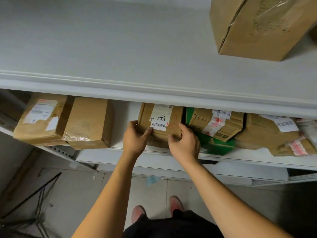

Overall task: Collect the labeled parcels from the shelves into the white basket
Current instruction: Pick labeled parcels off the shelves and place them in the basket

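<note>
A brown cardboard parcel with a white printed label and a handwritten mark sits on the lower shelf, partly under the upper shelf board. My left hand grips its left front corner, thumb lying on the label. My right hand grips its right front corner, fingers curled down its right side. To the right lie other labelled parcels: a taped brown box on a green box, and a larger brown box. No white basket shows in the head view.
Two brown boxes stand left on the lower shelf. The upper shelf carries one large brown box at the right. Below are a tiled floor, my red shoes and a black wire frame at the left.
</note>
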